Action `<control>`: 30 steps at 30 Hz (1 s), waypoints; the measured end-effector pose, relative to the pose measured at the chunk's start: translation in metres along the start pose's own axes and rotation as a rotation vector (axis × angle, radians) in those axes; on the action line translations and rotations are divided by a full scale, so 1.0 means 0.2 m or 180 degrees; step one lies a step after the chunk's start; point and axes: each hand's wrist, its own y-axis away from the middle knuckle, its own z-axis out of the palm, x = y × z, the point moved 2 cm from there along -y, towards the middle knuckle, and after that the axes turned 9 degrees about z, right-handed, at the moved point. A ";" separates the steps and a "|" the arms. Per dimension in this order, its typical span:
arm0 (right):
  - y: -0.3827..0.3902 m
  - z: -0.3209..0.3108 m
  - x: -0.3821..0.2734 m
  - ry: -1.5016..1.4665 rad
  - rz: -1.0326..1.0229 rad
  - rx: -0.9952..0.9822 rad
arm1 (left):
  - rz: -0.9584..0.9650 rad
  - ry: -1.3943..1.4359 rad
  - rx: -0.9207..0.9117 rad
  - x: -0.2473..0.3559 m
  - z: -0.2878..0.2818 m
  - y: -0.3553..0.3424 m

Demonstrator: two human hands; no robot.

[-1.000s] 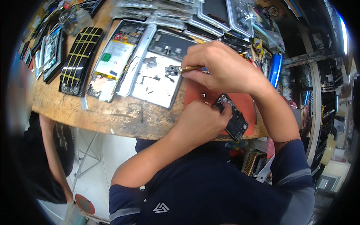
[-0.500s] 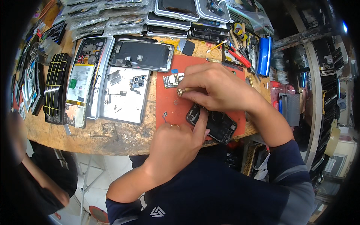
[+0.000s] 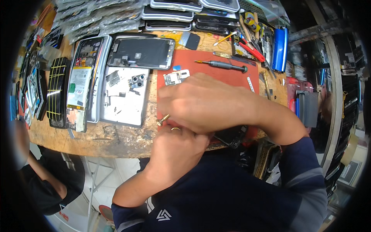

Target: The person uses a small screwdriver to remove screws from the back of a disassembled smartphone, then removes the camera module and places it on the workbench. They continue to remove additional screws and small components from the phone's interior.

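A black, opened phone housing (image 3: pixel 230 137) lies near the front edge of an orange-red work mat (image 3: pixel 247 104), mostly covered by my hands. My left hand (image 3: pixel 178 150), with a ring on one finger, is curled at the housing's left end; its fingertips are hidden. Crossing above it, my right hand (image 3: pixel 201 102) is closed, slightly blurred, around a brass-coloured tool (image 3: pixel 163 120) whose round end sticks out on the left. A small circuit board (image 3: pixel 176 77) sits on the mat beyond my right hand. Farther back is a dark grey screwdriver (image 3: pixel 224 65).
To the left, a white tray (image 3: pixel 123 108) holds small parts and a camera module (image 3: pixel 138 81). Opened phones and stacked screens (image 3: pixel 170 15) surround it. Right of the mat lie a brass-coloured rod (image 3: pixel 266 84), red-handled pliers (image 3: pixel 251 51) and a blue cylinder (image 3: pixel 280 50). Another person's arm (image 3: pixel 46 176) shows at left.
My right hand has moved left and nearer, over my left hand, and the tool's end has swung down. The grey screwdriver on the mat is now uncovered. My left hand has stayed put.
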 end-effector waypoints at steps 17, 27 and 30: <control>0.73 0.00 0.31 -0.0749 0.0955 0.1721 | 0.0236 -0.0330 0.0316 -0.03 -0.04 -0.05; 0.66 0.00 0.28 -0.0380 0.1163 0.1187 | 0.0201 -0.0265 0.0353 -0.03 -0.02 -0.04; 0.61 -0.03 0.28 -0.0985 0.1032 0.1086 | 0.0206 -0.0229 0.0381 -0.04 -0.02 -0.04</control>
